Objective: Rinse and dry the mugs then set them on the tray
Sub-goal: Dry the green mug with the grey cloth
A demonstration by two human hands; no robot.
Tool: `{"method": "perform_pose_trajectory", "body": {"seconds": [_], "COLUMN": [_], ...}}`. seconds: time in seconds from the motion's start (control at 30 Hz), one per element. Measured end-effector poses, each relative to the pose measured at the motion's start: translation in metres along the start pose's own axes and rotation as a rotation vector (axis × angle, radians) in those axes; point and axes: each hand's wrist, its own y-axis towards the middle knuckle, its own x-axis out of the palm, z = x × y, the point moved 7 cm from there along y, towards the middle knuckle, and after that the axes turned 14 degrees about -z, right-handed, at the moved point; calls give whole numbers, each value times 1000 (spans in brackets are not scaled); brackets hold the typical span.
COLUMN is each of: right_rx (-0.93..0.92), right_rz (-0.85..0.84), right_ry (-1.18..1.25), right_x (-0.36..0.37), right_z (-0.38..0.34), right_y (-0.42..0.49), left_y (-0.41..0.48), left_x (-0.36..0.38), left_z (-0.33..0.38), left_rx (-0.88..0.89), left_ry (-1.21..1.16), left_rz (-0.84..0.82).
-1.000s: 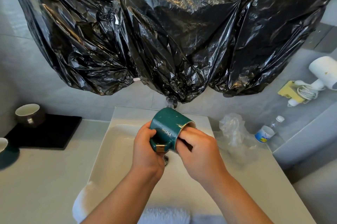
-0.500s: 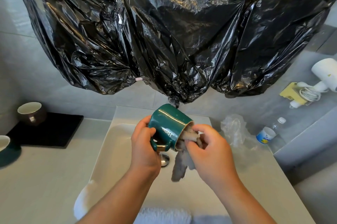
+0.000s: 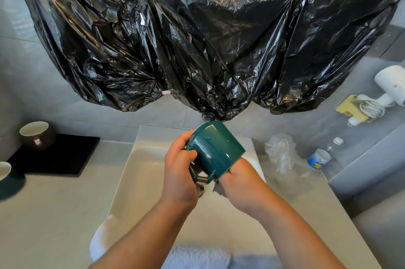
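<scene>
My left hand grips a dark green mug by its side near the gold-trimmed handle, holding it over the white sink with its mouth turned down toward me. The fingers of my right hand are pushed up inside the mug, closed on a small grey cloth whose corner peeks out below. A brown mug stands upright on the black tray at the left. Another green mug shows at the left edge on the counter.
Black plastic sheeting hangs over the wall above the sink. A white towel lies on the sink's near rim. A crumpled clear bag and a water bottle sit on the right; a white hair dryer hangs on the wall.
The mug has been rotated so its mouth faces down toward me. My right hand has pushed the cloth back inside; half a second ago the cloth hung out of the mug.
</scene>
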Motion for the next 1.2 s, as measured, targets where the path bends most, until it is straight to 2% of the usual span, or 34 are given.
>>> {"method": "perform_pose_trajectory", "body": {"seconds": [0.13,0.2,0.23,0.3,0.47,0.6,0.67,0.73,0.83,0.93,1.0,1.07,1.2], "right_rx": [-157,-208,-205,-182,-113,-87,-113,-149,-186,-279,-323,-328,-261], "right_rz": [-88,-81,-53,20,53,90,89,68,23,-110,-173,-124,28], "right_ry": [507,727,750,628,170,-223,-304,-145,333,751,924,825,519], "right_x": [3,-1,-3,-10,-8,-6,-5,-1,1,6,6,2,-18], "right_z": [-11,-12,-8,3,8,9,3,-1,2,-9,-13,-10,1], "right_y": [-8,-11,-10,-5,1,1,1,2,-1,-7,-8,-8,-10], "left_y": [6,11,14,18,21,21,21,23,24,22,19,19,25], "left_x": [2,-2,-5,-9,-7,-7,-9,-5,0,-2,-6,-7,-2], "left_z": [-2,-1,-1,-3,-13,-15,-14,-11,-9,-17,-23,-23,-7], "left_rx": [0,-20,-50,-157,-424,-479,-454,-406,-350,-310,-299,-306,-301], "left_ry": [-68,55,149,264,254,295,332,364,350,262,211,250,499], "left_rz": [-107,-146,-149,-155,-223,-226,-197,-198,-219,-256,-269,-286,-362]}}
